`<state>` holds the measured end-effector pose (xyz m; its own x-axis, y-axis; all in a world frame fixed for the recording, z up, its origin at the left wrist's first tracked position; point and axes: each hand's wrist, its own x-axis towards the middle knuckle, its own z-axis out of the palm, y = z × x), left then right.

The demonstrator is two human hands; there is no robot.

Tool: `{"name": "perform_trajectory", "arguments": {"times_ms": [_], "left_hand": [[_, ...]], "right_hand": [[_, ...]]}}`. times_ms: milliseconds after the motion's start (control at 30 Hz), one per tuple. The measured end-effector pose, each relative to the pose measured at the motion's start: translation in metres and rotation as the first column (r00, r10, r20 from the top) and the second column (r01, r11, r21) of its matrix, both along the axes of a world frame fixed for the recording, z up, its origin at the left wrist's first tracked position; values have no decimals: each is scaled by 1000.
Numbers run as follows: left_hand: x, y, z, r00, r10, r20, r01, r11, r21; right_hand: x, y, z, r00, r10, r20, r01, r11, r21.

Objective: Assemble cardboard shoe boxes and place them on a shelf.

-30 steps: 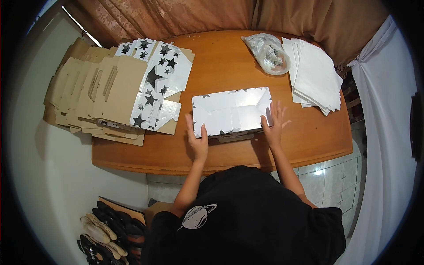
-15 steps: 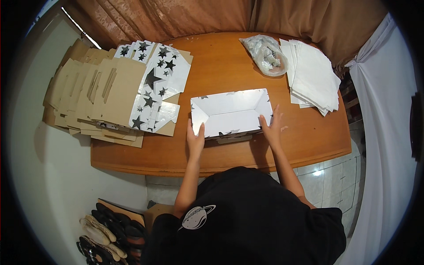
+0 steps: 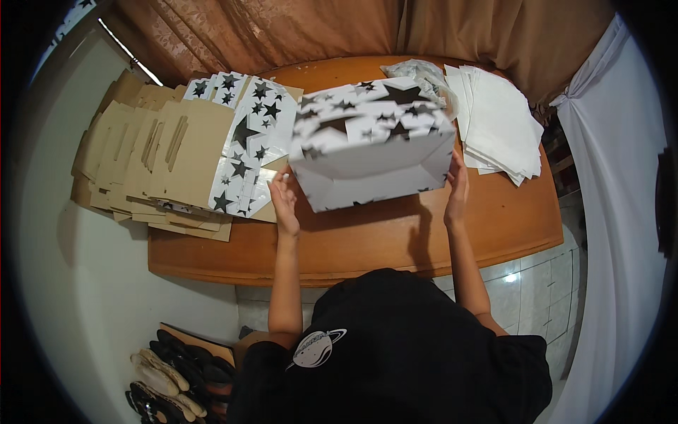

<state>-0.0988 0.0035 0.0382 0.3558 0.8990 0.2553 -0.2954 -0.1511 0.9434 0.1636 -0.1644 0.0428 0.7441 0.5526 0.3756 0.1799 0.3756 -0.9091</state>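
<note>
An open-topped cardboard box (image 3: 371, 177), white inside with black stars on its outer faces, hangs tilted above the table. Its hollow faces me, and a starred outer side shows on top, slightly blurred. My left hand (image 3: 284, 205) is at the box's left edge, fingers bent and fingertips by the cardboard. At the opposite edge, my right hand (image 3: 457, 187) grips the box, with its fingers along the side. The box's far side and underside are hidden.
A wooden table (image 3: 487, 226) spreads beneath. Flat brown cardboard pieces (image 3: 176, 148) are stacked at left, beside white star-printed sheets (image 3: 244, 152). White paper sheets (image 3: 501, 127) lie at right. Behind the box, a clear plastic bag (image 3: 417, 71) is partly covered. Shoes (image 3: 176, 367) stand lower left.
The box has been lifted off the table and tipped, so its starred outer side now shows. My hands have moved apart, the left one leftward and the right one rightward.
</note>
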Motion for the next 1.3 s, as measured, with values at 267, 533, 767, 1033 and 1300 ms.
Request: {"name": "perform_trajectory", "arguments": {"times_ms": [267, 533, 767, 1033, 1300], "left_hand": [[4, -5, -17, 757, 4, -653, -90, 991, -98], [14, 4, -12, 974, -215, -73, 159, 875, -457], [51, -5, 46, 947, -19, -321, 61, 991, 120], [54, -50, 139, 704, 379, -601, 179, 724, 666], [65, -49, 140, 629, 441, -640, 174, 722, 669]], "right_hand": [[-7, -11, -36, 992, 34, 122, 4, 955, -296], [-18, -34, 64, 869, -116, 481, 140, 990, -14], [-62, -21, 71, 300, 30, 953, 340, 931, -136], [-93, -17, 78, 474, 207, 856, -106, 978, -178], [-75, 0, 72, 977, 51, 209, -94, 975, 199]]}}
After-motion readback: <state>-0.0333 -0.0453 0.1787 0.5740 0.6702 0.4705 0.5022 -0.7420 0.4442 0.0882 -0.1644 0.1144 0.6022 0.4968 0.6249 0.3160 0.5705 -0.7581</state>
